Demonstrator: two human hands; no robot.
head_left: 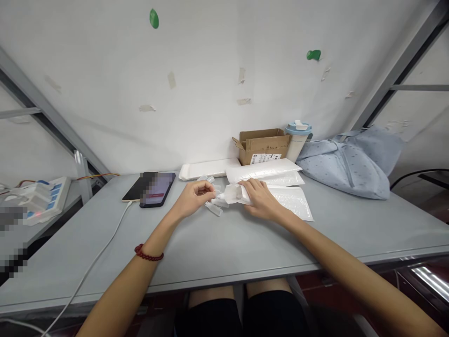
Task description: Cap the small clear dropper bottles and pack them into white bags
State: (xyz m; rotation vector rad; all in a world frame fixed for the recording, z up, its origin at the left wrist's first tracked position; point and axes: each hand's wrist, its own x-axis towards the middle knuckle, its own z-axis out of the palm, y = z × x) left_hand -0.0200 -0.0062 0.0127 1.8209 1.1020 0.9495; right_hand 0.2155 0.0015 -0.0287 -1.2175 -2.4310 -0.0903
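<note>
Low over the middle of the table, my left hand pinches what looks like a small clear plastic vial at its fingertips, partly lost among others behind it. Several similar clear vials lie loose beneath and beside these fingers. Just to the right, my right hand is closed on a white bubble mailer, whose open mouth faces my left hand. Its inside is mostly hidden. More white bubble mailers lie flat under and behind my right hand.
Behind the mailers stand an open cardboard box and a blue-lidded cup. A pale blue cloth bag lies at the right. Two phones rest at the left, with a white cable trailing to the front edge. A power strip sits farther left.
</note>
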